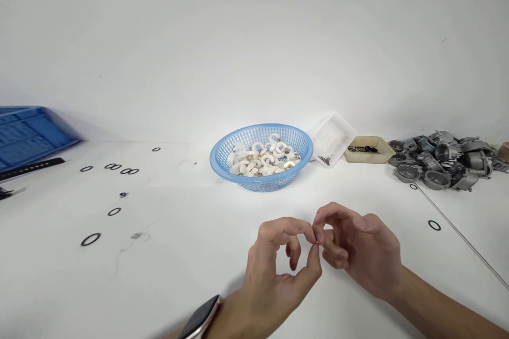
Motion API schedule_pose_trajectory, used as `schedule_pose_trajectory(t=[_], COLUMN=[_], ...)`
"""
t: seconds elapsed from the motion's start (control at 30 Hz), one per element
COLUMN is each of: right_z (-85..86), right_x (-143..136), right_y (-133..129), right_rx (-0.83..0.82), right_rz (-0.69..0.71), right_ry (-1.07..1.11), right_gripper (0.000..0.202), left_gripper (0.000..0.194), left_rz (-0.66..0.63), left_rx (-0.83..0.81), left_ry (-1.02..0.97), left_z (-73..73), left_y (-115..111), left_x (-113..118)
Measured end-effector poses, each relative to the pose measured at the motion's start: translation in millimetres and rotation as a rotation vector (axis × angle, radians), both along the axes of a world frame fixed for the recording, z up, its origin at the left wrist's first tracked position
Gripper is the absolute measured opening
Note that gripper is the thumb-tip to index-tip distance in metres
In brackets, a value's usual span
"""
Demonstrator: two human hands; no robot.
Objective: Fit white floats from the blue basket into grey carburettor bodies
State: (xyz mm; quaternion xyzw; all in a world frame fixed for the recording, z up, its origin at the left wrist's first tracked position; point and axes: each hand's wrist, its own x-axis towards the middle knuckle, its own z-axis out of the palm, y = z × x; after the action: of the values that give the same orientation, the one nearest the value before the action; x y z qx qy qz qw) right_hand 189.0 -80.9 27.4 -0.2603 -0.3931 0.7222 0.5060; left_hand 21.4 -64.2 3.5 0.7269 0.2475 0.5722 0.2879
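Head view, left hand pinching tiny piece, right hand curled, grip unclear.

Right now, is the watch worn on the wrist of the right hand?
No, the watch is on the wrist of the left hand, and the right hand has a bare wrist.

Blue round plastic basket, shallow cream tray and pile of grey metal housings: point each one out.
Blue round plastic basket (261, 184): head view, on its lattice front wall.
Shallow cream tray (368, 158): head view, on its front wall.
Pile of grey metal housings (446, 152): head view, near its middle.
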Motion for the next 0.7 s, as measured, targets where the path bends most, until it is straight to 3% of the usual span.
schedule_pose_trajectory(t=[0.7], right_z=[-3.6], right_x=[1.2], right_y=[-0.3], right_rx=[0.079], right_rz=[-0.013], right_ry=[-0.065], right_gripper=[0.036], left_gripper=[0.041], left_rz=[0.027], left_rx=[-0.014], left_ry=[-0.023], left_z=[-1.1], left_y=[1.6], left_x=[0.5])
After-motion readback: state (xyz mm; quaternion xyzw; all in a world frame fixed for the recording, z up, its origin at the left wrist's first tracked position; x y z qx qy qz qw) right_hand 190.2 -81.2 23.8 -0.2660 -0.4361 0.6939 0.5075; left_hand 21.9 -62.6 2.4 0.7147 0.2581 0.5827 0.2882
